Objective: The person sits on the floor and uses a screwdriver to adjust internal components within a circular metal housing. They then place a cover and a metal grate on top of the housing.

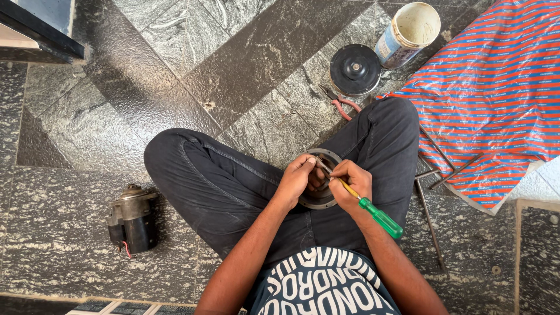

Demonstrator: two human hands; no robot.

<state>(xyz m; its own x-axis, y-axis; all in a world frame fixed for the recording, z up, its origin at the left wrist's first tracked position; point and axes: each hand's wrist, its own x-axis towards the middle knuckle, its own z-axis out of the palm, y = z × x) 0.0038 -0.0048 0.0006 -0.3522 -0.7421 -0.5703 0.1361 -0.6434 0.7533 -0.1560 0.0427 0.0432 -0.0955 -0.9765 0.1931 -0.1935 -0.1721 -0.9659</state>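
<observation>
Ring plate under work in the lap, tool engaged.

Left hand [296, 178] clasps the round dark metal plate [319, 198] over crossed legs; right hand [352, 185] is closed on a green-handled screwdriver [373, 213], tip at the rim. Work appears midway: a black disc [354, 69] and a cylindrical motor [133, 219] lie apart on the speckled stone floor [245, 64].

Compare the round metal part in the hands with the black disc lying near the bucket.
The round metal part is an open ring, its centre hollow; the black disc is solid with a small hub in the middle. The ring is held over the lap by the left hand, with the right hand working a screwdriver at it; the disc lies untouched on the floor. Both are circular and dark.
</observation>
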